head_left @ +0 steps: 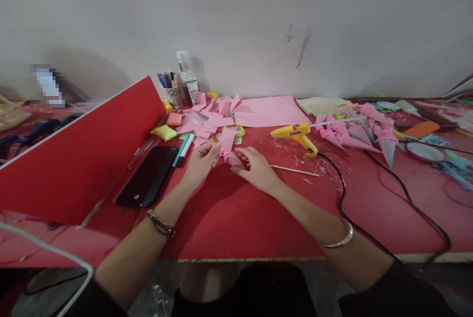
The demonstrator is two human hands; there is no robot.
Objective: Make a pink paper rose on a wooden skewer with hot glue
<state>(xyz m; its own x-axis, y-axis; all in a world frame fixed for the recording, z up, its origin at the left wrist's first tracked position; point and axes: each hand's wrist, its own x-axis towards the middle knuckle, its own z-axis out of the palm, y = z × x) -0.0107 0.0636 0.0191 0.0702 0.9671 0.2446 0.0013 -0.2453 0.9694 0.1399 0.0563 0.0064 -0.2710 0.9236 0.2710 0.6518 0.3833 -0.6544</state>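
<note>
Over the middle of the red table, a small pink paper cone (234, 159) with a pink, lumpy clay-like band around its wide end is between my two hands. My left hand (202, 160) pinches it at the banded end, fingers closed. From the other side, my right hand (255, 168) curls its thumb and fingers around the narrow end. A flat pink paper strip (227, 137) lies just behind the cone, partly covered by it. A thin wooden stick (294, 170) lies to the right of my right hand.
A yellow glue gun (295, 133) with a black cord lies right of centre. Several finished cones (360, 130) are heaped beyond it. At left are a black phone (148, 176), markers (184, 149), paper scraps (205, 122) and a leaning red board (88, 154). Pink sheet (269, 110) behind.
</note>
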